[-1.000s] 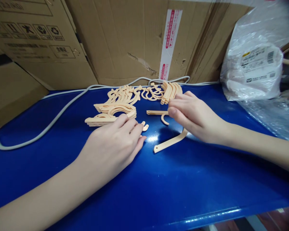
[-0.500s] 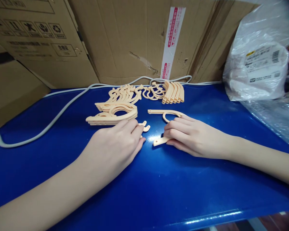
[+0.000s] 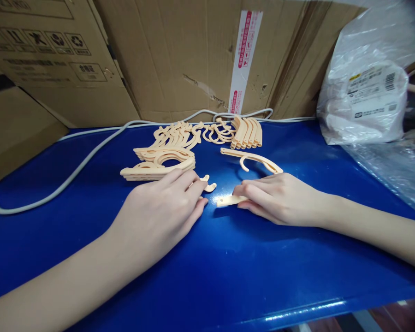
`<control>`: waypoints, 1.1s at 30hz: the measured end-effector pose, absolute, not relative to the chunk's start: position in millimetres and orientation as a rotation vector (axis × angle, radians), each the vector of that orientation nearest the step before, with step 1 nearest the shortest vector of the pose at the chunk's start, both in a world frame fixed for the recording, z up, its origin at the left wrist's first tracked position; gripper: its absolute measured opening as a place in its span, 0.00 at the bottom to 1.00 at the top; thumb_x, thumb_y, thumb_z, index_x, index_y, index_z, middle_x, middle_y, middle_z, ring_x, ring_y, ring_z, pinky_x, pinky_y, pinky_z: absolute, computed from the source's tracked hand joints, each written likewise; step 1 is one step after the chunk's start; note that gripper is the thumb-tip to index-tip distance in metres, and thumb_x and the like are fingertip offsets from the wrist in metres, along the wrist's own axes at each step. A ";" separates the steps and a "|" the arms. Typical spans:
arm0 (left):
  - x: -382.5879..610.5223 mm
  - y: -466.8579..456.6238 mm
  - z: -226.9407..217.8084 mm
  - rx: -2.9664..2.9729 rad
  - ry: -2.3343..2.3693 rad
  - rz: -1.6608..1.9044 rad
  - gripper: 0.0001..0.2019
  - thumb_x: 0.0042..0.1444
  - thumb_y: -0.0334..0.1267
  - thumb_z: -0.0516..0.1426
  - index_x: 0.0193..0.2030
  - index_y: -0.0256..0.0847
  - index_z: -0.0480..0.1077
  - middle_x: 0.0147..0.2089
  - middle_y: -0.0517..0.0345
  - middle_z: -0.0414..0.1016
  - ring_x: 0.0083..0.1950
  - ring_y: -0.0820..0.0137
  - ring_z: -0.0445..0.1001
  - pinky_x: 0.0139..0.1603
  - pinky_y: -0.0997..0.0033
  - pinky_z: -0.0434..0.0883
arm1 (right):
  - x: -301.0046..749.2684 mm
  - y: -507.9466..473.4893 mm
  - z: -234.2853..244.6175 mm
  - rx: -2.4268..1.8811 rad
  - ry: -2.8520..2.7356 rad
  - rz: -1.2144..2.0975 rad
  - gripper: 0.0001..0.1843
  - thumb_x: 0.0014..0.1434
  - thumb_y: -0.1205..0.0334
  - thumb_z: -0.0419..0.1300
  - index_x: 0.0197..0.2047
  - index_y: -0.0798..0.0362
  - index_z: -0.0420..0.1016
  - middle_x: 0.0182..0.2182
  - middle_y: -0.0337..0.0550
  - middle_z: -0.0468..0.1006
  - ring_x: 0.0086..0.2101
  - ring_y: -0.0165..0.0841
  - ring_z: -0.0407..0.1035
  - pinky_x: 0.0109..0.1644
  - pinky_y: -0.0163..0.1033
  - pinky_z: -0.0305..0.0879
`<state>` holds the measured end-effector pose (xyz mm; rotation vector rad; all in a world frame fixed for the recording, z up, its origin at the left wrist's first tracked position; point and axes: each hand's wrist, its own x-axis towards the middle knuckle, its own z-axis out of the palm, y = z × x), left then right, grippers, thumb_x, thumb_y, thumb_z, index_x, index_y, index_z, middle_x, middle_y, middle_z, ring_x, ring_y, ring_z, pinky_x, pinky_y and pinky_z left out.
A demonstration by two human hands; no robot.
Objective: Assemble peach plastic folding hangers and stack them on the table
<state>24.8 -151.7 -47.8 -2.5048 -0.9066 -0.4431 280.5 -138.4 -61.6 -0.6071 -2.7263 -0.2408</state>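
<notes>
Low over the blue table, my left hand (image 3: 162, 198) is closed with thumb and fingers around a cream plastic hanger part (image 3: 210, 187); two small ends with holes stick out, the rest is hidden. My right hand (image 3: 280, 198) pinches a cream hanger arm (image 3: 228, 201), whose holed end points left toward my left hand, a small gap apart. Just beyond my right fingers lies a folded hanger (image 3: 259, 158) with its hook turned toward me. A stack of folded hangers (image 3: 141, 174) sits right behind my left hand.
Behind are a heap of loose hanger hooks (image 3: 180, 133) and a row of hanger arms (image 3: 249, 131). A white cable (image 3: 100, 150) runs along the back before cardboard boxes (image 3: 180, 55). A clear plastic bag (image 3: 366, 106) stands at the right.
The folded hanger beside my right hand has turned and slid away from me to the right, clear of the fingers. The hanger arm in my right hand has tilted level. My left hand barely moved.
</notes>
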 end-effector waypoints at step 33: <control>25.4 -153.1 -40.6 -2.877 -0.985 -0.555 0.09 0.67 0.34 0.51 0.35 0.41 0.68 0.35 0.58 0.71 0.38 0.65 0.74 0.32 0.69 0.65 | 284.6 -140.7 -60.0 -0.635 -2.686 -0.405 0.10 0.72 0.63 0.46 0.47 0.56 0.65 0.27 0.37 0.80 0.19 0.27 0.72 0.21 0.36 0.55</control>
